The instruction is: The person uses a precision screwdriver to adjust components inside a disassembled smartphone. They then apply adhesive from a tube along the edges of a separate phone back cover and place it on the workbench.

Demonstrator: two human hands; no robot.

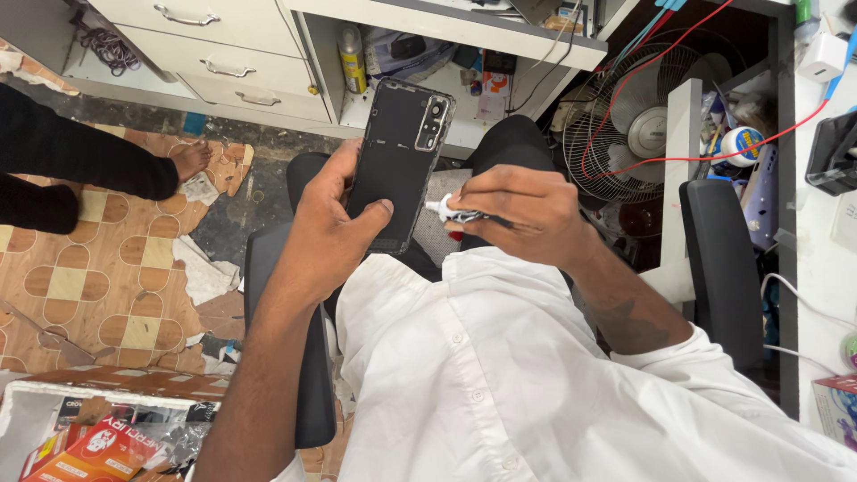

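a flat red-and-orange carton (pixel 100 451) lies in the open cardboard box (pixel 134 386) at the floor's lower left corner, beside a dark glossy packet (pixel 178 419). a yellow-labelled spray can (pixel 352 59) stands upright on the white shelf (pixel 464 134) under the desk. a round white tub with a blue-and-yellow label (pixel 740 145) sits by the fan (pixel 644 125).

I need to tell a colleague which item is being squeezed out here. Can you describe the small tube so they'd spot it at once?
Start at the white shirt filling the lower frame, then go up to the two hands above it. The left hand holds a black phone back panel with a camera cutout; the right hand pinches the small white tube with a pointed white nozzle. It is the only white thing between the hands, its nozzle aimed at the panel.
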